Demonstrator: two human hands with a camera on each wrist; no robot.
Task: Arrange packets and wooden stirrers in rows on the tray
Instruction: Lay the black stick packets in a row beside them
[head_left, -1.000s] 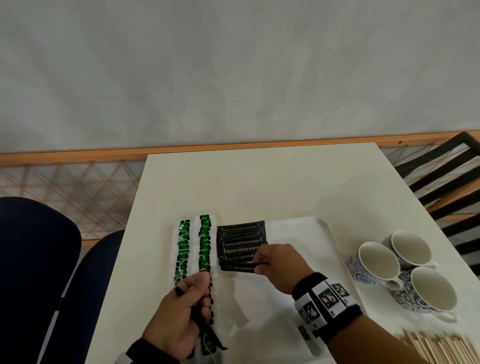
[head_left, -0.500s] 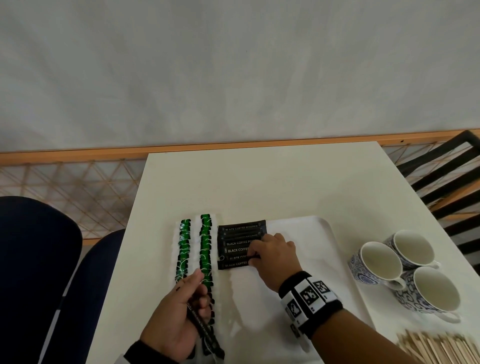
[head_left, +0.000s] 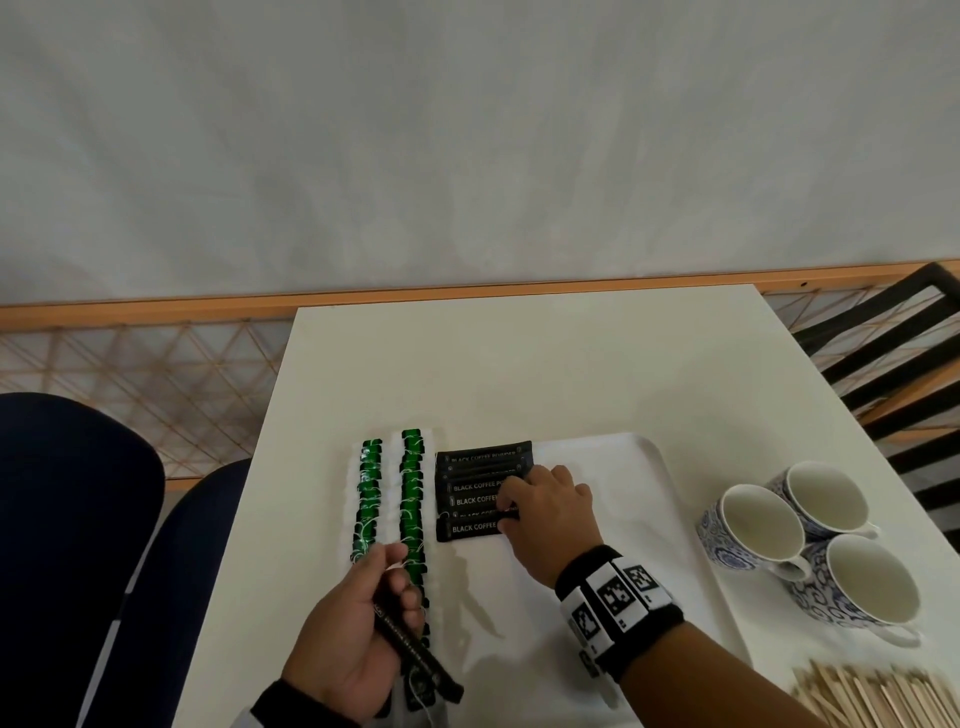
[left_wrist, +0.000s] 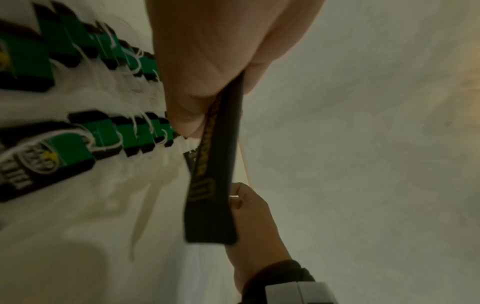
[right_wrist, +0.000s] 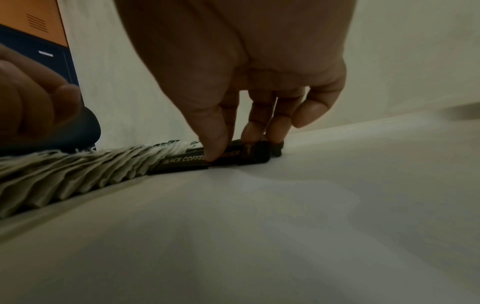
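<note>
On the left of the white tray (head_left: 649, 467) lie two rows of green packets (head_left: 369, 499), with a row of black coffee packets (head_left: 475, 488) beside them. My right hand (head_left: 506, 512) sits at the near end of the black row. In the right wrist view its thumb (right_wrist: 215, 144) and fingers pinch a black packet (right_wrist: 254, 154) lying low on the row. My left hand (head_left: 389, 592) hovers over the near end of the green rows and grips a bunch of black packets (head_left: 415, 654), which the left wrist view shows edge-on as black packets (left_wrist: 213, 185).
Three blue-patterned cups (head_left: 753, 525) stand on the table right of the tray. A pile of wooden stirrers (head_left: 883, 696) lies at the near right corner. Dark blue chairs (head_left: 78, 519) stand left of the table, and a black chair (head_left: 893, 374) at the far right.
My right hand has moved left onto the black row and brought its packet down onto it. My left hand has stayed near the green rows, still holding its bunch.
</note>
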